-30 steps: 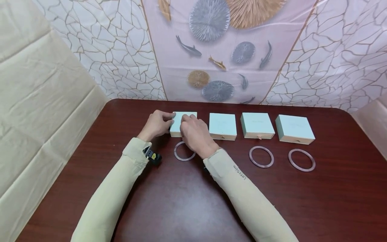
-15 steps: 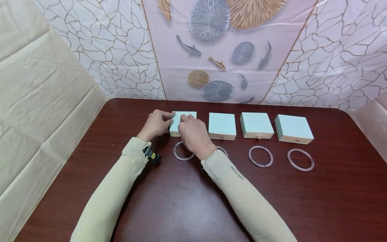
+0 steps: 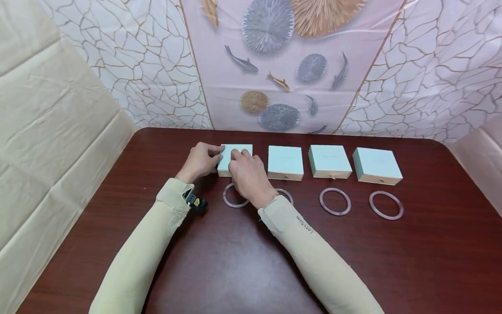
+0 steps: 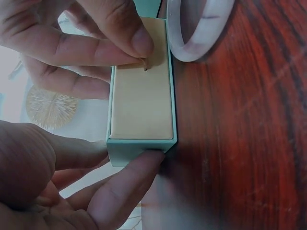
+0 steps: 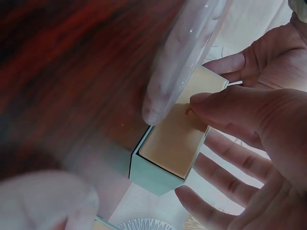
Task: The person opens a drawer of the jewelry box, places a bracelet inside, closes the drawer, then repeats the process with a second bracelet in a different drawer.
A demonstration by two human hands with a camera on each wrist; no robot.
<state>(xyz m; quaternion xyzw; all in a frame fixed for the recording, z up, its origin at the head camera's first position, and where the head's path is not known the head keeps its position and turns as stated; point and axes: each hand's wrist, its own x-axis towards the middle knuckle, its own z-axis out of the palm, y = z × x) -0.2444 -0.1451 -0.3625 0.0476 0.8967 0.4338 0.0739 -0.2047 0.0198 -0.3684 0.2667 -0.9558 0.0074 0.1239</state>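
Observation:
A mint-green drawer gift box [image 3: 226, 160] sits at the left end of a row, its cream drawer front [image 4: 141, 105] flush with the sleeve. My left hand [image 3: 199, 162] grips the box's left end between thumb and fingers. Over its front, my right hand [image 3: 249, 178] pinches the small ribbon pull [image 4: 145, 64] between thumb and index finger; the remaining fingers extend over the box top in the right wrist view. A pale lilac bangle [image 3: 234, 206] lies on the table just in front of this box, partly covered by the right hand in the head view.
Three more mint boxes stand to the right: one box [image 3: 285, 159], another box [image 3: 330, 158] and an end box [image 3: 377, 162]. Before them lie a bangle [image 3: 290, 197] partly behind the right wrist, a bangle [image 3: 334, 213] and a bangle [image 3: 386, 216]. Patterned cloth hangs behind the table [image 3: 235, 261].
My right hand and forearm have shifted slightly left, uncovering part of the second bangle. The head view has drifted a little. Both hands keep their hold, and the drawer box looks unchanged.

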